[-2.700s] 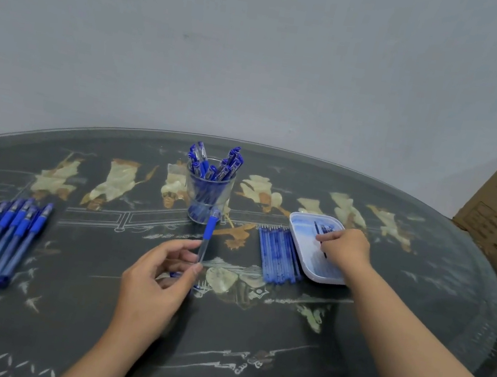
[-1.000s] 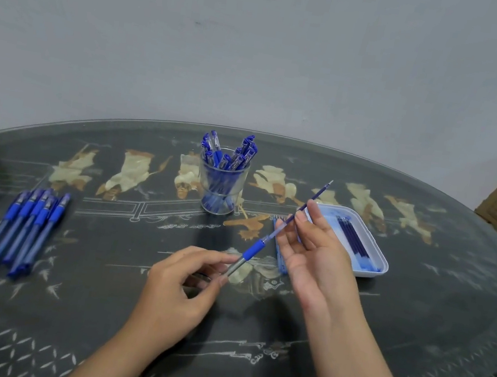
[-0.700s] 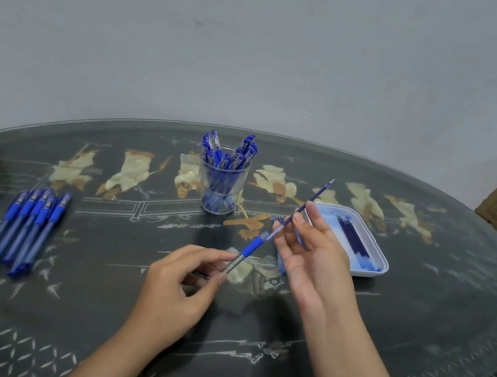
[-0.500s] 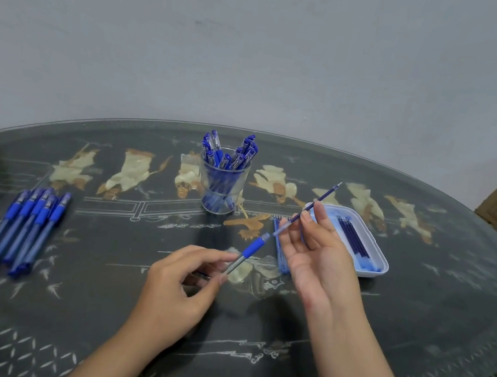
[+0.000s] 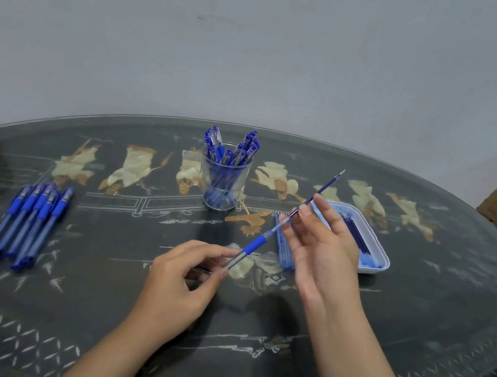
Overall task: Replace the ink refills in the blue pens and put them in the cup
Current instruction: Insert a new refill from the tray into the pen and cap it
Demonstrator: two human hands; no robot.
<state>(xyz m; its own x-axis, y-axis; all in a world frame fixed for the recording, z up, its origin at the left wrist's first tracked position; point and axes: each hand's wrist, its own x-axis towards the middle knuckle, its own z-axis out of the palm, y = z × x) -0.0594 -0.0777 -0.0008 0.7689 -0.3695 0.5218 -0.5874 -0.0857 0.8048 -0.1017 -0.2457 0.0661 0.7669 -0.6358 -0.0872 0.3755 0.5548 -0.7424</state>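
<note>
**Refill part-seated in pen barrel, held above the middle of the surface.**
The refill (image 5: 326, 187) is a thin, light tube, judged liable to bow if pushed off-axis, and is best held close to the barrel mouth. The right hand (image 5: 321, 251) has a fingertip grip on it at mid-length. The left hand (image 5: 182, 278) pinches the smooth, clear pen barrel (image 5: 238, 256) behind its rubber sleeve. The cup (image 5: 222, 181) stands beyond, and the tray (image 5: 382, 257) lies to the right.
</note>
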